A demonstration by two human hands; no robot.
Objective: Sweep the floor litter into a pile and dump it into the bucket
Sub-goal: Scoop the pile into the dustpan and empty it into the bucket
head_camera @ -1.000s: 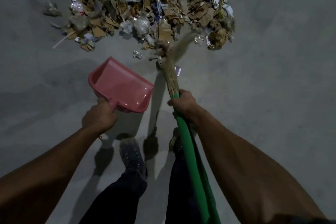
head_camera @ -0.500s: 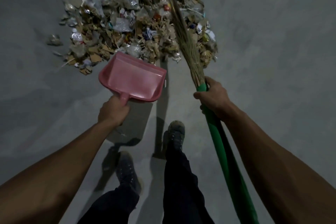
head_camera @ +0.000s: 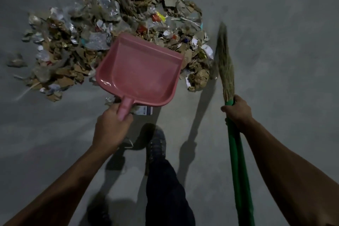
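The left hand (head_camera: 110, 126) is stretched forward from the lower left, and its fingers are curled around the short handle of the pink dustpan (head_camera: 141, 71). The dustpan is held with its open mouth to the far side, and its front edge lies over the near part of the litter pile (head_camera: 102, 29). If the edge touches the floor or is a little above it, I cannot tell.

The right hand (head_camera: 238, 111) comes from the lower right with the arm almost straight. Its fingers are closed around the broom (head_camera: 227, 71) at the top of the green handle, just below the straw bristles. The bristles point to the far side and stand just beside the right edge of the pile; their tip is blurred.

The pile of cardboard pieces, paper and plastic wrappers is spread on the grey floor (head_camera: 275, 42), far from the person's shoe (head_camera: 156, 145). A small white box (head_camera: 145, 110) lies on the floor just near the dustpan's back edge.
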